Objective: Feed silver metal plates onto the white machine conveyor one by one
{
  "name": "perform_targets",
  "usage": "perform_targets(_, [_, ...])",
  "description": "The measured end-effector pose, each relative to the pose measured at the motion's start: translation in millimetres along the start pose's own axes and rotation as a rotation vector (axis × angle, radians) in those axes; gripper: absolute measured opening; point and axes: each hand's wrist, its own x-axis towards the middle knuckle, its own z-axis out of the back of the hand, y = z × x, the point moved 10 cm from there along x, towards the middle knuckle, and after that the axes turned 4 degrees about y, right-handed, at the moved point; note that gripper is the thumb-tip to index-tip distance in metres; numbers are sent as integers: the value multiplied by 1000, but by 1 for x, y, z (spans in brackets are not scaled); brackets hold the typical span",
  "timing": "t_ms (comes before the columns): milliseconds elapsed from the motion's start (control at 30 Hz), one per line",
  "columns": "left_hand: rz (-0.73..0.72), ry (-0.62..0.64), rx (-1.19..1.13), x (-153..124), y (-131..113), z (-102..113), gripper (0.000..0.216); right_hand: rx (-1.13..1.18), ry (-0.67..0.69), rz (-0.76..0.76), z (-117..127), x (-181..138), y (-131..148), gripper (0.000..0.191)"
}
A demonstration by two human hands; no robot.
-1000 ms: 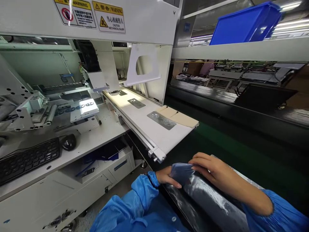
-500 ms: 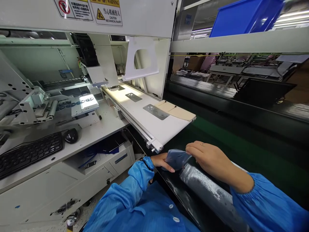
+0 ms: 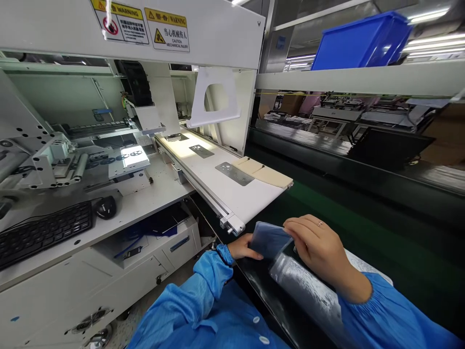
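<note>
Holding a dark, flat sheet (image 3: pixel 269 238) between both hands, the person stands at the near edge of the green conveyor belt (image 3: pixel 363 228), just below the end of the white outfeed belt (image 3: pixel 240 201). The left hand (image 3: pixel 244 247) has its grip closed on the sheet's left edge, thumb on top. The right hand (image 3: pixel 317 242) is clamped on the sheet's right side, fingers curled over the top; a ring shows on one finger. The sheet is tilted, lifted clear of the surface beneath, and sits above a glossy plastic bag (image 3: pixel 308 291) that lies along the black rail under the right forearm. Whether the sheet is inside the bag's mouth or merely over it cannot be told.

Judged progress: one sheet is in hand and not yet set down, so the handling of this piece is roughly midway. Two more grey plates (image 3: pixel 234 173) (image 3: pixel 201 150) lie untouched on the outfeed belt, the nearer one beside a beige pad (image 3: pixel 263 173); these appear to be work remaining.

Elsewhere: a keyboard (image 3: pixel 43 232) and mouse (image 3: pixel 105 207) on the machine counter (image 3: pixel 152 196), warning labels (image 3: pixel 167 30) on the housing, a blue bin (image 3: pixel 359 43) on the upper shelf.
</note>
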Motion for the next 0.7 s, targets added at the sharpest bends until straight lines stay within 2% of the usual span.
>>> perform_targets(167, [-68, -30, 27, 3, -11, -3, 62, -91, -45, 7, 5, -2, 1, 14])
perform_targets(533, [-129, -76, 53, 11, -15, -4, 64, -88, -133, -58, 17, -3, -9, 10])
perform_targets(700, [-116, -108, 69, 14, -19, -3, 67, -79, -102, -84, 14, 0, -17, 11])
